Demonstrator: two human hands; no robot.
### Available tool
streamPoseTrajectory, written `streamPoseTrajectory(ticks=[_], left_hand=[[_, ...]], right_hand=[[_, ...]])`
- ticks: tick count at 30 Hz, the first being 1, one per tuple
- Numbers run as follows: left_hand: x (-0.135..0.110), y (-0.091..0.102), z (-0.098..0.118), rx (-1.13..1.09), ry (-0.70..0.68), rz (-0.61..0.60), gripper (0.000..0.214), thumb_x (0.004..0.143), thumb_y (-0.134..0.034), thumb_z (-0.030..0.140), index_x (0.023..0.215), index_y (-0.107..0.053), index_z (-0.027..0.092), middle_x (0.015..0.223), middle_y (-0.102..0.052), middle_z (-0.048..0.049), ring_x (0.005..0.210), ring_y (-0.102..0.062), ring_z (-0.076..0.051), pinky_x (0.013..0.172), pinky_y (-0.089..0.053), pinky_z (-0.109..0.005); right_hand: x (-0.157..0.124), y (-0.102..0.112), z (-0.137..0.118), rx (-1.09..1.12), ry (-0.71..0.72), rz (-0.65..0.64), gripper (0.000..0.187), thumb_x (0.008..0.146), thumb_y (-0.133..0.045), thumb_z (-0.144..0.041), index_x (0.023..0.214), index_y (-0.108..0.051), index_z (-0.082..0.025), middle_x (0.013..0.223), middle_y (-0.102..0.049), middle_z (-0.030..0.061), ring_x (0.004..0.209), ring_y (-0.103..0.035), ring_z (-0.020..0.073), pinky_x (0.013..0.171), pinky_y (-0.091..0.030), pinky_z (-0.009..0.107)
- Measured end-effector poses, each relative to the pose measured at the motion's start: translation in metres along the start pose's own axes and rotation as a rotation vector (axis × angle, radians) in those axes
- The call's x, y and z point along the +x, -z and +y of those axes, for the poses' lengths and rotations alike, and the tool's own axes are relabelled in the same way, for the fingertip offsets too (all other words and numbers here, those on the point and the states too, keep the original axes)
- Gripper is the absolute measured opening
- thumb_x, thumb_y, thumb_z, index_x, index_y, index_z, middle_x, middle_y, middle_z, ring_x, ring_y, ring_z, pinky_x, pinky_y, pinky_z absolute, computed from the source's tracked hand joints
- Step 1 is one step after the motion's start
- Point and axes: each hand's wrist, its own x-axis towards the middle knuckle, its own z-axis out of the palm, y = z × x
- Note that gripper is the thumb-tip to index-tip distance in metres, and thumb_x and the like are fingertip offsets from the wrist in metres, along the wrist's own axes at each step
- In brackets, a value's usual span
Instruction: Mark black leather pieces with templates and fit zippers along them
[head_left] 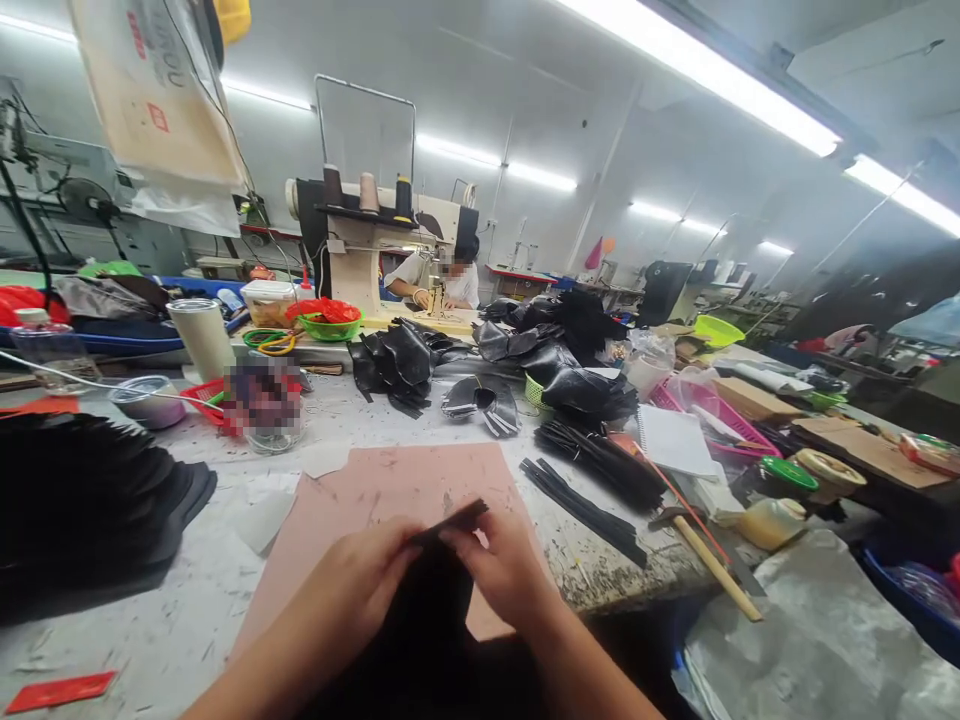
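My left hand and my right hand are close together above a pink sheet on the worktable. Both are closed, thumbs and fingers pinching the top edge of a black piece of material that looks like leather or fabric. Below the edge it merges with a dark area, so its lower outline cannot be told. A bundle of black strips lies to the right of the pink sheet. At far left rises a stack of black cut pieces.
Behind the sheet are piles of black leather pieces and a sewing machine; a person sits beyond. A hammer lies at the right table edge near jars. A white tumbler and red scrap are on the left.
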Motion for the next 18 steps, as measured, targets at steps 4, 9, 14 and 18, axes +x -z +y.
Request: streamPoseTrajectory(ticks=[4, 9, 14, 18], left_hand=[[-0.006, 0.013, 0.0, 0.09, -0.267, 0.223, 0.02, 0.086, -0.039, 0.021, 0.09, -0.059, 0.024, 0.077, -0.067, 0.0014, 0.068, -0.063, -0.011, 0.061, -0.046, -0.017], [-0.023, 0.022, -0.012, 0.256, -0.327, 0.42, 0.026, 0.088, -0.038, 0.023, 0.103, -0.059, 0.024, 0.054, -0.055, 0.0022, 0.047, -0.052, -0.01, 0.047, -0.042, -0.018], [-0.056, 0.033, -0.044, 0.344, -0.103, 0.531, 0.051, 0.082, -0.04, 0.052, 0.131, -0.032, 0.038, 0.126, -0.051, -0.008, 0.111, -0.05, -0.027, 0.089, -0.044, -0.039], [-0.092, 0.031, -0.082, 0.436, 0.071, 0.53, 0.058, 0.081, -0.04, 0.053, 0.135, -0.022, 0.04, 0.144, -0.026, -0.0044, 0.118, -0.044, -0.028, 0.086, -0.048, -0.036]], right_hand=[[0.008, 0.017, 0.002, 0.337, -0.062, -0.35, 0.061, 0.054, -0.074, -0.049, 0.107, -0.057, -0.022, 0.089, -0.063, 0.0033, 0.082, -0.058, 0.0196, 0.072, -0.046, 0.029], [0.009, 0.001, -0.003, 0.027, -0.105, -0.469, 0.02, 0.077, -0.055, -0.019, 0.093, -0.066, -0.025, 0.083, -0.065, 0.0, 0.08, -0.058, 0.0163, 0.074, -0.045, 0.028], [0.029, -0.005, -0.005, -0.007, -0.081, -0.229, 0.011, 0.074, -0.052, -0.021, 0.075, -0.063, -0.02, 0.06, -0.059, -0.0018, 0.052, -0.053, 0.0125, 0.05, -0.045, 0.023], [0.105, 0.006, 0.006, -0.025, -0.054, 0.04, 0.021, 0.068, -0.058, -0.037, 0.061, -0.055, -0.017, 0.044, -0.047, -0.0042, 0.039, -0.044, 0.0096, 0.037, -0.035, 0.02]])
